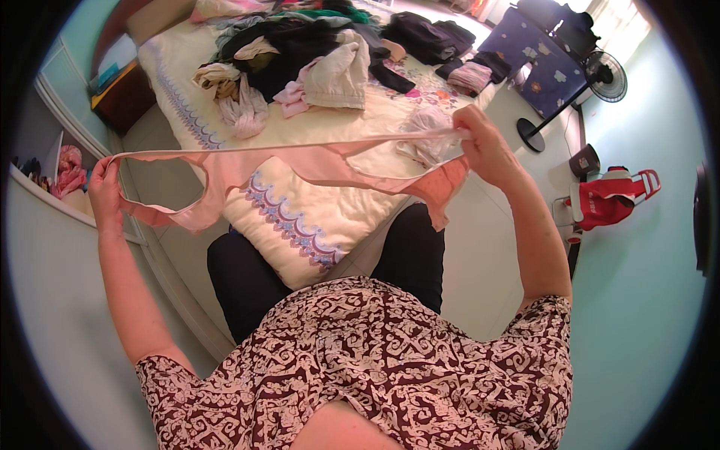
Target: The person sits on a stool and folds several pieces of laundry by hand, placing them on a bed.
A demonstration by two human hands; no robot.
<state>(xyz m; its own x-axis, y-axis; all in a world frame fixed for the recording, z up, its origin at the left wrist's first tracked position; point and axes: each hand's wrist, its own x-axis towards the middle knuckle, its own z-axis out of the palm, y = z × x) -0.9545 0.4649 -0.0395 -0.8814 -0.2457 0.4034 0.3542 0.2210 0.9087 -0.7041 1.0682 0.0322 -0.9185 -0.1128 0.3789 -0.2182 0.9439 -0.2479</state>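
Observation:
A pink bra (306,163) is stretched taut in the air between my two hands, above the near corner of the bed. At its left end, my left hand (107,188) grips a strap that hangs in a loop. My right hand (488,146) pinches the other end, with a darker salmon cup sagging below it. Partly hidden behind the right end, a pale pink lacy garment (426,130) lies on the cream quilt (304,208), which has a blue and purple embroidered border.
Clothes lie heaped across the bed, among them dark garments (304,50) and beige trousers (340,73). Right of the bed stand a pedestal fan (604,76), a dark bin (585,160) and a red shopping trolley (607,202). An open wardrobe shelf (70,208) is at the left.

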